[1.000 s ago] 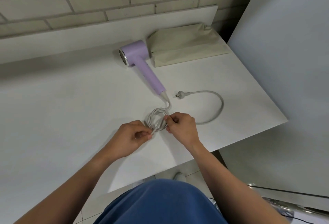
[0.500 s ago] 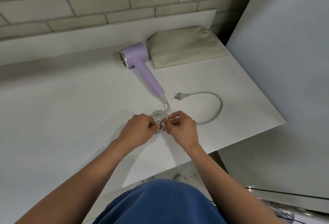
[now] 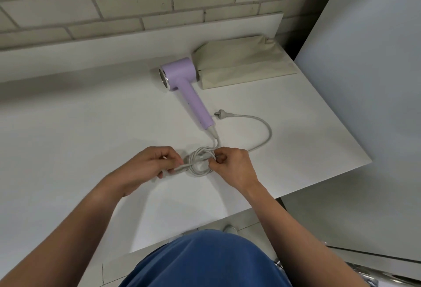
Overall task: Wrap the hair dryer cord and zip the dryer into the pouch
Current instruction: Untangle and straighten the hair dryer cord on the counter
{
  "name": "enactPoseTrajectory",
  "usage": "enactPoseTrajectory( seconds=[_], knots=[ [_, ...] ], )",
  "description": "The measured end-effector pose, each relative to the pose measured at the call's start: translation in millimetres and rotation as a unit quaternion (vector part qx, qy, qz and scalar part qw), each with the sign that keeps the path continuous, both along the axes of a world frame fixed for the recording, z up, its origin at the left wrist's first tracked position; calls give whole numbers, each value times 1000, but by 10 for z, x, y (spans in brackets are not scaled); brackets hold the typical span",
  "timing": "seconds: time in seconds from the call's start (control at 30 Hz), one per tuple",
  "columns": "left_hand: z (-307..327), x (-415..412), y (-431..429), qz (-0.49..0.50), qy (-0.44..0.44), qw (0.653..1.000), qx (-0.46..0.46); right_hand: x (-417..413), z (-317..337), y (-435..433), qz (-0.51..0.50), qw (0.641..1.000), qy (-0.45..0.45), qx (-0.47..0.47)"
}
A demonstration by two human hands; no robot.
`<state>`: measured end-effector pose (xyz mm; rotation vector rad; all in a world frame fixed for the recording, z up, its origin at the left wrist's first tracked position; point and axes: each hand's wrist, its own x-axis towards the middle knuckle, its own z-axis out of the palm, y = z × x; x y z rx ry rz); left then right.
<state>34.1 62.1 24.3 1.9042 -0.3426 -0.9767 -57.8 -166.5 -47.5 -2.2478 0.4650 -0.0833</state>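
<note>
Head view: a person's two hands work a dryer's cord (image 3: 270, 134) on a white worktop (image 3: 79, 138). The left hand (image 3: 150, 166) pinches a strand between thumb and curled fingers (image 3: 175, 161); the strand leads out leftward from a small coil (image 3: 201, 161). The right hand (image 3: 234, 168) grips the coil's other side, fingers (image 3: 218, 160) curled round the loops. The coil lies on the worktop between the two sets of fingers.

Beyond them the lilac dryer (image 3: 186, 88) lies on its side, its handle pointing back toward the fingers and its lead running down into the coil. Past the right fingers a loose length of cord arcs away and curves back to the plug (image 3: 220, 113), which lies just beside the handle's end. Farthest from the fingers the beige pouch (image 3: 243, 65) lies flat, right up against the dryer's head. Whether its zip is open cannot be told.

The wrapping looks well along but unfinished. Several loops are gathered, while the loose length and plug are yet to be taken up. The dryer is not yet in the pouch, and the zipping remains.
</note>
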Motion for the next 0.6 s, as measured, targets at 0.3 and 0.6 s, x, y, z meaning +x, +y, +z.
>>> enactPoseTrajectory(
  seconds=[0.3,0.6],
  knots=[
    [7,-168,-624,-121,-382,904,149,35,47,11,-1,1000,-10,-6],
    [-121,-174,-721,-130,-419,875,204,48,90,-22,-17,1000,-15,12]
  ],
)
